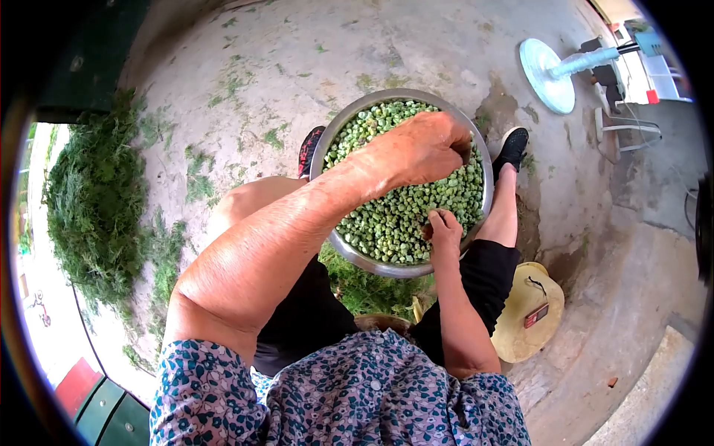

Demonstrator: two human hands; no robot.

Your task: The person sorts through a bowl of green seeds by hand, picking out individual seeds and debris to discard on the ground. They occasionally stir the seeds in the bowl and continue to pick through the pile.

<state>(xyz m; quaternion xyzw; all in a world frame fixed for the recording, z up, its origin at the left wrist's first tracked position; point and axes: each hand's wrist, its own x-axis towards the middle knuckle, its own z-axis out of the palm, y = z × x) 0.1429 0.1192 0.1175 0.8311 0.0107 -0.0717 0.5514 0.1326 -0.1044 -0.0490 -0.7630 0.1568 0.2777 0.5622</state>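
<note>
A wide metal bowl (361, 262) rests on my lap, filled with small green pods or berries (398, 215). My left hand (431, 147) reaches across the bowl to its upper right part, fingers curled down at the inner edge; their tips are blurred and hidden behind the hand. Over the lower right of the green pieces is my right hand (444, 227), with thumb and fingers pinched together. Something small and dark shows at its fingertips, too small to name.
Feathery green plants (97, 208) are heaped on the floor at the left, more (364, 286) beneath the bowl. A pale straw hat (513, 338) with a red phone-like object (535, 315) lies at the lower right. A fan stand (549, 76) and white chair (628, 128) are at the upper right.
</note>
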